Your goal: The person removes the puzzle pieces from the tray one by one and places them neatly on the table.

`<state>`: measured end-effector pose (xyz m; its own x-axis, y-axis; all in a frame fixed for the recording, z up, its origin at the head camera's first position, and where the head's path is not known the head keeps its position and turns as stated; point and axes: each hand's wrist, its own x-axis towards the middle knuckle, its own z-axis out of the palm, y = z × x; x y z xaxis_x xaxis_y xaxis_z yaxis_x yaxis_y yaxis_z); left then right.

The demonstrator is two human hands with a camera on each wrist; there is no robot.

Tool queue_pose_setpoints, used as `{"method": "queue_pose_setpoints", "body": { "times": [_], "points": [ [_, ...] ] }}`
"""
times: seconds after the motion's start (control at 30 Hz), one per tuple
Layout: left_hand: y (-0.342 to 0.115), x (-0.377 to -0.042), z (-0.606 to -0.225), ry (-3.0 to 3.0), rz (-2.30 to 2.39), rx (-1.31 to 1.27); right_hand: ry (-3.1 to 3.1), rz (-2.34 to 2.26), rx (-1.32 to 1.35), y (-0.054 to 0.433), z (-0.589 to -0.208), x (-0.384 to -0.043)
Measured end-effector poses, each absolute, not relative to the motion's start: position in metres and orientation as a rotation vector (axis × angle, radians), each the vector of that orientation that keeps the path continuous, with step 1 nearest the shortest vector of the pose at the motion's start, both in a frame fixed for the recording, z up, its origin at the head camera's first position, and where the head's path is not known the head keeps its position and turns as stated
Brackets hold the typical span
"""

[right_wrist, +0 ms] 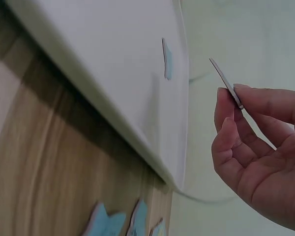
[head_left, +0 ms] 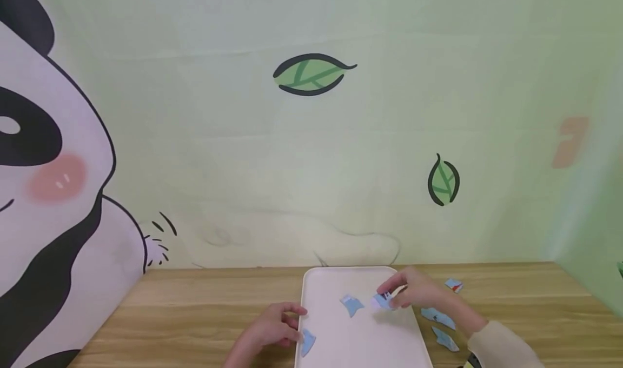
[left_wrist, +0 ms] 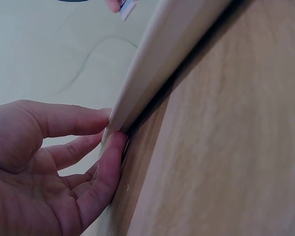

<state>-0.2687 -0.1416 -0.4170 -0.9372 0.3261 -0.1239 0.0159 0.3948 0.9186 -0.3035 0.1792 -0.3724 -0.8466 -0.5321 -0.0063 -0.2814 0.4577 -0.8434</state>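
1. Fingers (right_wrist: 275,104) of the right hand (head_left: 418,289) pinch a thin blue piece (head_left: 383,301), raised above the tray (head_left: 370,341) near its right edge.
2. The left hand (head_left: 273,325) bends its fingers about the tray's left edge, gripping the rim.
3. Just beside the left thumb, a second blue piece (head_left: 307,342) lies at that same edge.
4. A third blue piece (head_left: 352,305) lies on the tray, left of the raised one.
5. Past the tray's right edge, three more rest on the worktop (head_left: 516,298): a red-marked piece (head_left: 454,285) toward the far edge, a long piece (head_left: 438,318) and a narrow piece (head_left: 445,339) nearer.
6. Behind the worktop's far edge hangs a pale green backdrop (head_left: 219,98) with a panda (head_left: 44,81).
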Motion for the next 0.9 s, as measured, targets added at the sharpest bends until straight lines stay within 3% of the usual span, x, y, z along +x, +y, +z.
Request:
{"method": "queue_pose_setpoints", "body": {
  "times": [0.9],
  "points": [
    [-0.141, -0.268, -0.416, 2.381, 1.548, 0.302, 2.592, -1.499, -0.317, 0.298, -0.379, -0.294]
  ]
}}
